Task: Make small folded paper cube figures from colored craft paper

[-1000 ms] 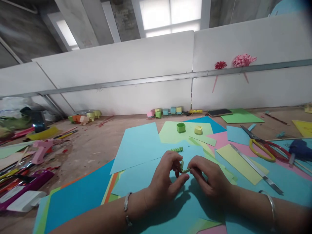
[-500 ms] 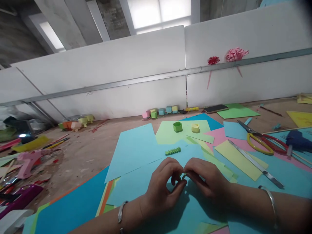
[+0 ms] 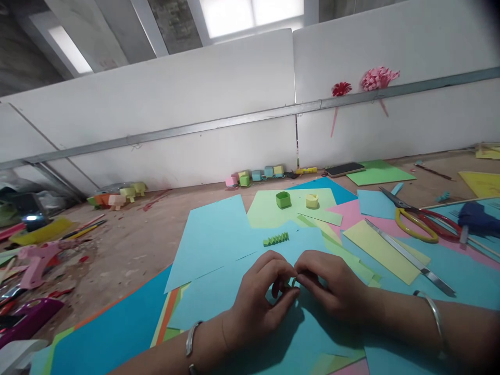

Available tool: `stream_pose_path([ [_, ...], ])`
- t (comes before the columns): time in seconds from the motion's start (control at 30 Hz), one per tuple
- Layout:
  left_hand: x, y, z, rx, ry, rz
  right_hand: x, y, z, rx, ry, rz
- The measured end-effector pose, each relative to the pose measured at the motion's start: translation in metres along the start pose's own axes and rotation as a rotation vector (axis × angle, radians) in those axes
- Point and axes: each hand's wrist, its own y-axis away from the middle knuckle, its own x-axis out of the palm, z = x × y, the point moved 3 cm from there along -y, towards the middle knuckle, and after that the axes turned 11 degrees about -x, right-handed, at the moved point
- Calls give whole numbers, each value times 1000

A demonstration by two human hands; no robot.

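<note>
My left hand and my right hand meet over the light blue paper. Between their fingertips is a small green paper strip, mostly hidden by the fingers. Both hands are closed, thumbs and forefingers pinching it. Just beyond them lies a green zigzag-folded paper strip. Farther back, a green paper ring and a pale yellow paper ring stand on a light green sheet.
To the right lie a metal craft knife, scissors and a blue glue gun. A pink glue gun and a purple tool are at the left. Small paper cubes and a phone sit near the white wall.
The view has tilted down slightly and shifted a little. Both hands stay together around the green strip, with only small finger movements.
</note>
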Motion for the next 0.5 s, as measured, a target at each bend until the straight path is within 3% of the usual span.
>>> stream_pose_path([
  [0.2, -1, -4, 8, -183, 165, -1, -6, -3, -7, 248, -98, -62],
  [0.5, -2, -8, 14, -251, 70, 36, -5, -3, -13, 332, -128, -54],
])
